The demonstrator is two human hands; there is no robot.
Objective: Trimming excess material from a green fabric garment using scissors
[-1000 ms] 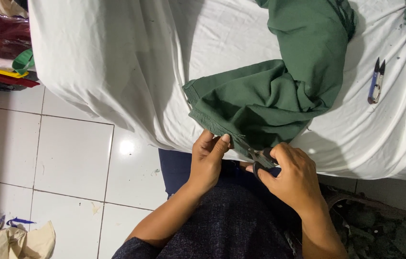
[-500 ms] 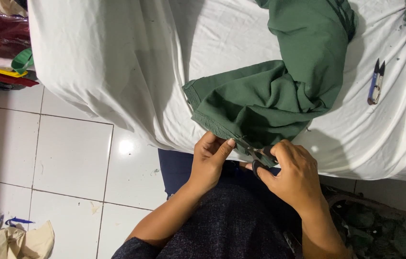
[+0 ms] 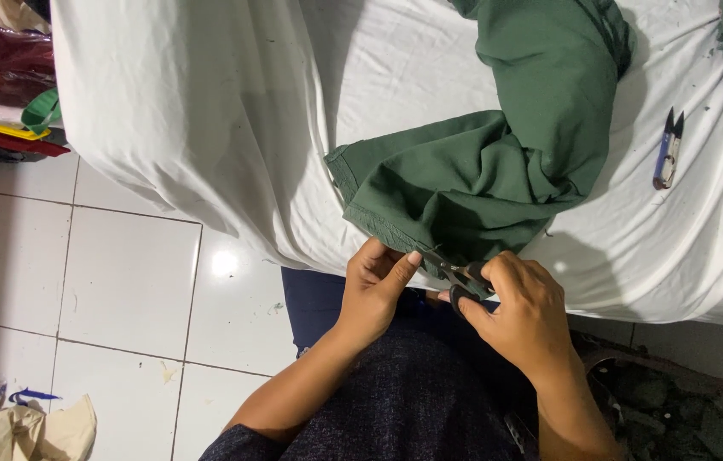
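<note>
My left hand (image 3: 376, 286) pinches the hem of the green cloth (image 3: 481, 175) on the white-sheeted table (image 3: 208, 128), hem running toward small scissors (image 3: 455, 275) gripped in my right hand (image 3: 519, 312) just beside.

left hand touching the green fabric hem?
Touching. The head view shows the left hand with its fingertips pressed on the lower hemmed edge of the green fabric, no gap, beside the scissors in the right hand.
</note>
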